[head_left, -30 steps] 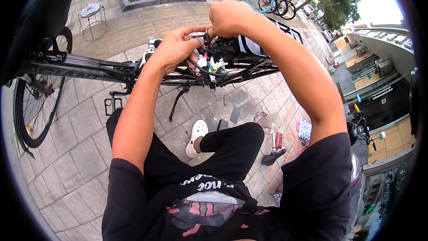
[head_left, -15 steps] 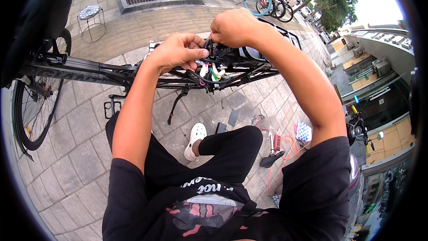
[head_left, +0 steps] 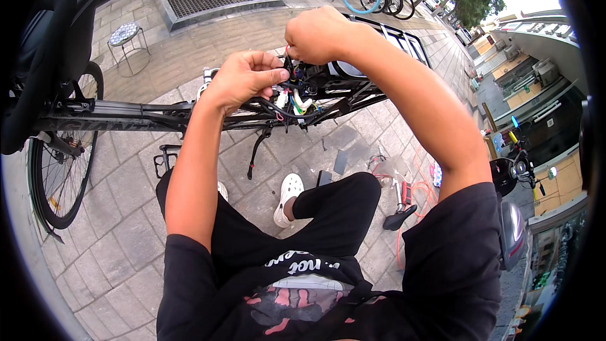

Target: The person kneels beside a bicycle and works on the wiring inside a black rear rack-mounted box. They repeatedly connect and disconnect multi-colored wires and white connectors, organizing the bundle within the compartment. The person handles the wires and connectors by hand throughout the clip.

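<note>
L hand [head_left: 245, 79]: thumb & fingertips nearly closed, seemingly pinching black cable [head_left: 289, 65], approx. 12 o'clock. R hand [head_left: 317, 36]: curled, hold hidden, can't tell. White connectors [head_left: 305, 105] just below, on bike [head_left: 117, 119]; hard tug could poss. unseat them.

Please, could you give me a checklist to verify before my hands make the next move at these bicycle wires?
1. Left hand on dark wires: ok, at thumb and fingers.
2. Right hand, its hold: cannot tell, fingertips hidden.
3. White connectors joined: cannot tell, too small.
4. Those dark wires tucked away: not ok, exposed.
5. Kickstand swung down: ok.
6. Black saddle off the paving: not ok, lying there.
</note>
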A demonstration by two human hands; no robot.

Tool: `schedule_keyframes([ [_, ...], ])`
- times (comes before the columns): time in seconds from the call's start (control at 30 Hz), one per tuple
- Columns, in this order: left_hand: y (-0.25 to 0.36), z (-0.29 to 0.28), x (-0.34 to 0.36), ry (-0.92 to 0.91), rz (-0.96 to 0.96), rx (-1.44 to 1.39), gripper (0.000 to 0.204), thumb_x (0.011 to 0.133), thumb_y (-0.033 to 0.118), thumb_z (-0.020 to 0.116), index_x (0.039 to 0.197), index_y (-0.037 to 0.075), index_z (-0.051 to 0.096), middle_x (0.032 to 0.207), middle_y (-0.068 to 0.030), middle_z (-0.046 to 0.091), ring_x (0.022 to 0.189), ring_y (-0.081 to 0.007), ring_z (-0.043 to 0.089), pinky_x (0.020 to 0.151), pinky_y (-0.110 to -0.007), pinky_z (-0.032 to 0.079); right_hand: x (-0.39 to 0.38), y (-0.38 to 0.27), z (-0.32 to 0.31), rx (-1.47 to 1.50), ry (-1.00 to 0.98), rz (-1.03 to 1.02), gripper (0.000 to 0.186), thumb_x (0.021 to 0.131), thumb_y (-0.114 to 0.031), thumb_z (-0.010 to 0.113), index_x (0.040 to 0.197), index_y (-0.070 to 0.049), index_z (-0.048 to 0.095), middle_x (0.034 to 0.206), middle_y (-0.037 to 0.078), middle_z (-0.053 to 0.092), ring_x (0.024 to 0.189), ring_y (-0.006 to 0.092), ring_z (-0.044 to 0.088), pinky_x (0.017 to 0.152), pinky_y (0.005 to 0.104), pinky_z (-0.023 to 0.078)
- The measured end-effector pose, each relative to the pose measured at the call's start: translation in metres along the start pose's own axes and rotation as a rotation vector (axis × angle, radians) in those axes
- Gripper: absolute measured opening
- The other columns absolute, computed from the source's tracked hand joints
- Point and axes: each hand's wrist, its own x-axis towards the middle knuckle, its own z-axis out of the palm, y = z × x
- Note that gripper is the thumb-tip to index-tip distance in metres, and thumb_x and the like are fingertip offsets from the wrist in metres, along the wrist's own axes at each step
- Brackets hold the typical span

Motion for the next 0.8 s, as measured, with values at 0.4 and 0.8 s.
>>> schedule_keyframes([
  [0.4, -0.012, 0.009, 0.006, -0.005, -0.03, -0.325, 0.02, 0.1, 0.015, 0.095, 0.114, 0.005, 0.085, 0.091, 0.002, 0.079, 0.062, -0.0015, 0.057, 0.05, -0.021, 0.042, -0.072, -0.057, 0.087, 0.007, 0.86, 0.101, 0.017, 0.096, -0.024, 0.085, 0.104, -0.011, 0.078, 0.097, 0.003, 0.073, 0.103, 0.0265, 0.068, 0.095, 0.0466, 0.046],
  [0.8, 0.01, -0.009, 0.002, -0.069, -0.122, -0.204, 0.02, 0.105, 0.022, 0.091, 0.115, 0.007, 0.083, 0.085, 0.0051, 0.074, 0.06, -0.0042, 0.052, 0.054, -0.024, 0.039, -0.033, -0.12, 0.108, 0.181, 1.153, 0.569, 0.02, 0.095, -0.027, 0.081, 0.102, -0.009, 0.078, 0.099, 0.008, 0.074, 0.117, 0.0298, 0.067, 0.122, 0.0626, 0.037],
])
